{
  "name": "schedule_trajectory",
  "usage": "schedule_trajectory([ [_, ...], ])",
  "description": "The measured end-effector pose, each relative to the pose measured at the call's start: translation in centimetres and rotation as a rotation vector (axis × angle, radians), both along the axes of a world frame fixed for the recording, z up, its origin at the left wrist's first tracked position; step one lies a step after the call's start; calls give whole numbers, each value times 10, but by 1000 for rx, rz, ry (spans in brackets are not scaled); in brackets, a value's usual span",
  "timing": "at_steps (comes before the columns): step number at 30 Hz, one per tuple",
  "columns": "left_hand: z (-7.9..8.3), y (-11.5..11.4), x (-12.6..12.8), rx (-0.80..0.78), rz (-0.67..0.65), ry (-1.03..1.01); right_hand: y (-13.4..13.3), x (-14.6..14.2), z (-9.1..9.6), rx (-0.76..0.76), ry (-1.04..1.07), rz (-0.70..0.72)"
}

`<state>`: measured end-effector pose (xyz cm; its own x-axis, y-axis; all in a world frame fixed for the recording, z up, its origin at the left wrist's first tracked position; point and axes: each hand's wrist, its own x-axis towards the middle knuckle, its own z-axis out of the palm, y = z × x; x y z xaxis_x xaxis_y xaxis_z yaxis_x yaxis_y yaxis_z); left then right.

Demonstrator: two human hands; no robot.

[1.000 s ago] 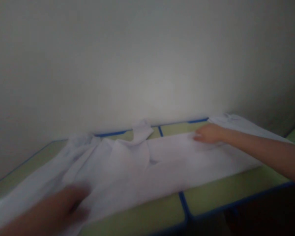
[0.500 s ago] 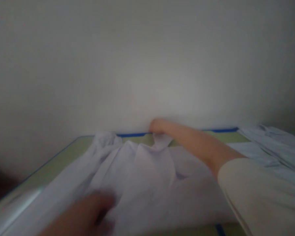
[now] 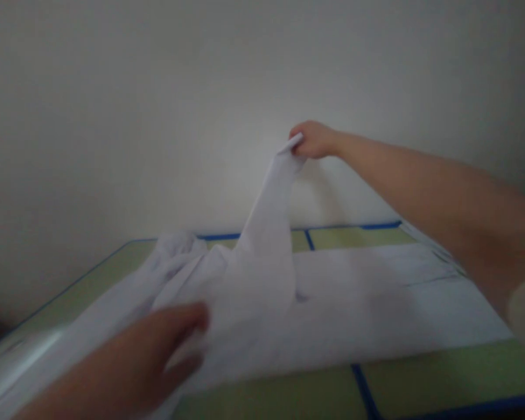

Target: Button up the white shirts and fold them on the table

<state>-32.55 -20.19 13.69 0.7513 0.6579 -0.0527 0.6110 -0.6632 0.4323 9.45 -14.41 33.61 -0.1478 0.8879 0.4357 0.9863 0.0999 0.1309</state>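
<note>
Below the fingers of the right hand, closed on a raised edge, the cloth slopes down, probably light, limp, best held by edges, while the left hand's fingers are parted, seemingly empty.

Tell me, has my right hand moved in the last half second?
Yes, upward: your right hand is now farther above the far blue edging, holding up white cloth.

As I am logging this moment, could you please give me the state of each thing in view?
White cloth: one part held up, the rest lying down, rumpled at picture left, flatter at right.
Right hand: raised, closed on the lifted part.
Left hand: low over the cloth, thumb and fingers apart, blurred.
Green surface with blue edging: partly covered by the cloth.
</note>
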Motion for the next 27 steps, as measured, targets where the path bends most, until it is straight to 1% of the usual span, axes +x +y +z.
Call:
schedule_trajectory([
  [2, 25, -20, 33, -137, -146, 26, -24, 3, 16, 84, 54, -10],
  [3, 33, -28, 50, -219, -218, -4, -35, 4, 22, 110, 83, -8],
  [4, 36, -33, 67, -327, -292, -39, -46, 4, 27, 130, 115, -5],
  [5, 36, -35, 82, -452, -354, -84, -56, 5, 31, 144, 149, -2],
  [6, 31, -34, 95, -585, -405, -120, -67, 6, 35, 153, 190, 3],
  [7, 23, -30, 105, -707, -436, -144, -78, 8, 38, 157, 239, 6],
  [8, 14, -24, 112, -796, -436, -158, -90, 11, 40, 156, 294, 9],
  [11, -16, -4, 118, -955, -303, -173, -131, 26, 45, 122, 464, 16],
  [13, -29, 4, 116, -1052, -209, -234, -163, 38, 45, 79, 544, 18],
  [16, -35, 3, 114, -1186, -117, -365, -209, 59, 39, 32, 578, -12],
  [18, -35, -3, 116, -1244, -63, -430, -229, 71, 31, -1, 567, -58],
  [20, -33, -10, 119, -1283, -1, -471, -235, 77, 24, -29, 567, -104],
  [22, -33, -15, 123, -1298, 50, -492, -230, 75, 20, -30, 574, -122],
  [24, -32, -18, 125, -1301, 89, -499, -219, 68, 20, -14, 568, -101],
  [27, -32, -20, 125, -1313, 153, -470, -207, 57, 26, 16, 537, -20],
])
